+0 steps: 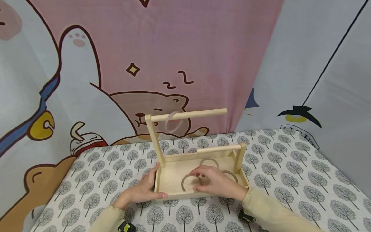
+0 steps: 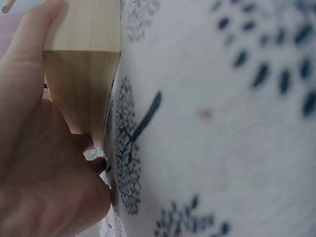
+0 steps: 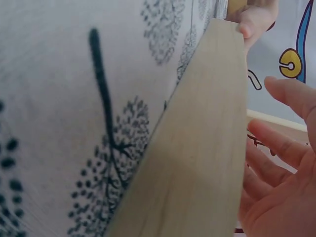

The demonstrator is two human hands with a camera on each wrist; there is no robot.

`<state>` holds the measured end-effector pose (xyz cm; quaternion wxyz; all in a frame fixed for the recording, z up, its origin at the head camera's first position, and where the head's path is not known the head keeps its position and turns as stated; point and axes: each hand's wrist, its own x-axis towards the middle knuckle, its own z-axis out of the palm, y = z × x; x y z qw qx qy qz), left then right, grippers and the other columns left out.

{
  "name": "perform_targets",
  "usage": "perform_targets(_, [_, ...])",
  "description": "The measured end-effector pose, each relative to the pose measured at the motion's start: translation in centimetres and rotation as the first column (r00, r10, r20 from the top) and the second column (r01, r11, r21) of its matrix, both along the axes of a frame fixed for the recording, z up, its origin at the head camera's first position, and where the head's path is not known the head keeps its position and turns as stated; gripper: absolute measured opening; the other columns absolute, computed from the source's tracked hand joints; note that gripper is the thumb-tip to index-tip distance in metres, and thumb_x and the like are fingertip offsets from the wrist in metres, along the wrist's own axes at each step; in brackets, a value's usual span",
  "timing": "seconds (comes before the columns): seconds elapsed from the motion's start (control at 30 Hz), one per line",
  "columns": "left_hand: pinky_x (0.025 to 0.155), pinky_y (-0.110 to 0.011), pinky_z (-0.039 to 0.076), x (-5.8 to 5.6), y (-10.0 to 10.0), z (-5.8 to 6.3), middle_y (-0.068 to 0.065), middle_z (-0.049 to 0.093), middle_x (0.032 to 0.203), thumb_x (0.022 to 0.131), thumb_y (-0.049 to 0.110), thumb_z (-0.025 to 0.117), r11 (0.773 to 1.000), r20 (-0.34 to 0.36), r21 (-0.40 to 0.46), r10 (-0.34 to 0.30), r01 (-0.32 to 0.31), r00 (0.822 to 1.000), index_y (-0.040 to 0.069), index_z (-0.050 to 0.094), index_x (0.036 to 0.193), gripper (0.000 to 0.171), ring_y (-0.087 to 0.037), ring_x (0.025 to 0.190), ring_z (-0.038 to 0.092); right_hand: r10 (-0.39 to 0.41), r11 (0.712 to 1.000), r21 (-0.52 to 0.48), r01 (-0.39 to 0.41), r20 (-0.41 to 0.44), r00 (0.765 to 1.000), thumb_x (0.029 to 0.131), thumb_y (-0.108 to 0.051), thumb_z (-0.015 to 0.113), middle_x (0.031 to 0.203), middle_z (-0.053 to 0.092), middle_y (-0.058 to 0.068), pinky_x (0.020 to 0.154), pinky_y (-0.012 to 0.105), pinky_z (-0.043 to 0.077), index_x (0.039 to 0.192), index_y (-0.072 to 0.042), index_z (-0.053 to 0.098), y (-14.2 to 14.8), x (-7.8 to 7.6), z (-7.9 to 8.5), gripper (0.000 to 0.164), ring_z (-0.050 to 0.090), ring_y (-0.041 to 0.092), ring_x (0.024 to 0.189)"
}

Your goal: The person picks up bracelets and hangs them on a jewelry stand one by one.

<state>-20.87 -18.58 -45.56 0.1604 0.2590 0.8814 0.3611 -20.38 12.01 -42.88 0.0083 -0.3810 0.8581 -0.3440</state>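
Observation:
A pale wooden tray stand (image 1: 171, 175) has a tall post and bar (image 1: 200, 114) on its left and a lower post and bar (image 1: 220, 149) on its right. My left hand (image 1: 142, 190) grips its left end, thumb along the front wall and fingers at the end wall. One translucent pinkish bangle (image 1: 166, 125) hangs on the upper bar. Inside the tray are a front bangle (image 1: 183, 184), a back bangle (image 1: 209, 158) and a right bangle (image 1: 233, 175). Over the front bangle's right side is my right hand (image 1: 217, 182), its thumb and fingers spread apart with nothing seen between them.
A white cloth with dark tree prints (image 1: 290, 174) covers the table under the stand. Behind it hangs a cartoon-printed curtain (image 1: 220, 58), close to the table's far edge. The upper bar's right end is free, without a post.

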Motion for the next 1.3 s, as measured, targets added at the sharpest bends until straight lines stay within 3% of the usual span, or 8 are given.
perform_targets(0.3, [0.107, -0.068, 0.0, 0.0, 0.0, 0.1, -0.032, -0.003, 0.154, 0.083, 0.042, 0.074, 1.0, 0.006, 0.006, -0.001, 0.001, 1.0, -0.007, -0.008, 0.149, 0.116, -0.049, 0.14, 0.003, -0.023, 1.0, 0.01, 0.023, 0.064, 0.998, 0.081, -0.021, 0.078, 0.103, 0.066, 0.005, 0.081, 0.03, 0.053, 0.119, -0.002, 0.063, 0.0, -0.1, -0.8, 0.046, 0.062, 0.017, 0.09])
perform_targets(0.57, [0.107, -0.068, 0.002, 0.1, 0.1, 0.0, -0.032, -0.004, 0.154, 0.082, 0.043, 0.074, 1.0, -0.001, 0.003, -0.003, 0.003, 1.0, -0.007, -0.008, 0.149, 0.117, -0.05, 0.139, 0.005, -0.021, 1.0, -0.02, 0.023, 0.118, 0.993, 0.084, -0.028, 0.075, 0.123, 0.062, 0.009, 0.093, 0.037, 0.05, 0.129, -0.002, 0.056, -0.2, -0.2, -1.4, 0.055, 0.06, 0.023, 0.106])
perform_targets(0.9, [0.107, -0.068, 0.003, 0.0, 0.1, 0.0, -0.032, -0.002, 0.154, 0.082, 0.044, 0.074, 1.0, 0.004, 0.003, 0.002, -0.002, 1.0, -0.006, -0.008, 0.149, 0.117, -0.05, 0.139, 0.006, 0.005, 0.999, 0.044, -0.01, 0.112, 0.994, 0.086, -0.03, 0.073, 0.127, 0.06, 0.009, 0.102, 0.038, 0.042, 0.131, -0.002, 0.055, -0.6, -0.3, -1.5, 0.056, 0.055, 0.021, 0.116])
perform_targets(1.3, [0.107, -0.069, 0.0, -0.2, -0.1, -0.1, -0.032, -0.003, 0.154, 0.084, 0.042, 0.073, 1.0, 0.01, 0.011, -0.012, 0.012, 1.0, -0.007, -0.01, 0.148, 0.116, -0.049, 0.14, 0.003, 0.031, 0.999, 0.04, -0.033, 0.051, 0.998, 0.088, -0.035, 0.069, 0.125, 0.06, 0.012, 0.096, 0.04, 0.046, 0.13, 0.001, 0.055, -1.0, -0.7, -1.6, 0.057, 0.057, 0.025, 0.11])
